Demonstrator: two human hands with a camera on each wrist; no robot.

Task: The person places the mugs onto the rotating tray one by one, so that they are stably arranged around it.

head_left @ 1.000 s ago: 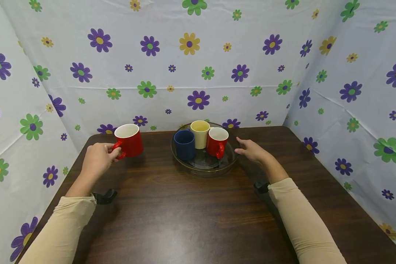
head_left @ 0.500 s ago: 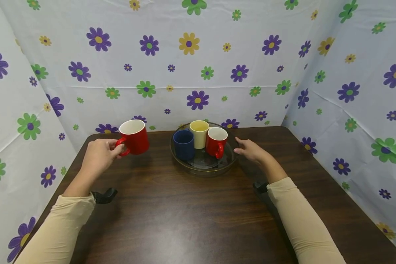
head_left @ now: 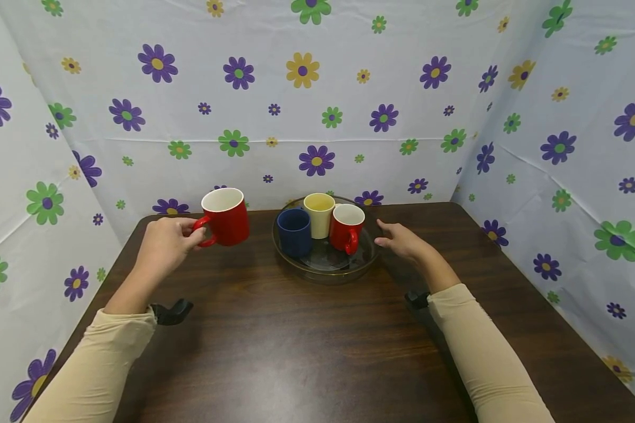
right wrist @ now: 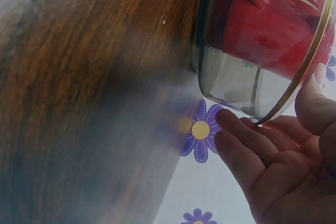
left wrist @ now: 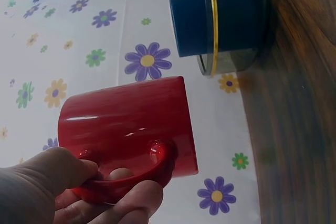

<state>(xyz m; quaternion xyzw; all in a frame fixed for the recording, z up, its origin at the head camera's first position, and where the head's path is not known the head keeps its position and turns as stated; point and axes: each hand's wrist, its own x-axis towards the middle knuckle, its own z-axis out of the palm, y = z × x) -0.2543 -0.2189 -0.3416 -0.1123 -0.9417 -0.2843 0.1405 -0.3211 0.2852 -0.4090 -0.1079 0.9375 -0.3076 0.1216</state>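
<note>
My left hand (head_left: 163, 245) pinches the handle of a red mug (head_left: 230, 222) with a white inside, holding it upright above the table, left of a clear glass bowl (head_left: 325, 271). In the left wrist view the thumb and fingers close round the handle of the red mug (left wrist: 126, 124). Inside the bowl stand a dark blue cup (head_left: 294, 235), a pale yellow cup (head_left: 320, 218) and a second red mug (head_left: 345, 232), its handle toward me. My right hand (head_left: 402, 242) is at the bowl's right side, fingers loosely extended by the rim; firm contact is hard to tell.
The dark wooden table (head_left: 296, 341) ends at a white curtain (head_left: 275, 76) printed with flowers, at the back and both sides. A black strap mount (head_left: 172, 312) sits at the left wrist and another (head_left: 417, 299) at the right.
My left hand has carried the red mug to the right and slightly upward, closer to the glass bowl. The right hand and the things in the bowl have stayed in place.
</note>
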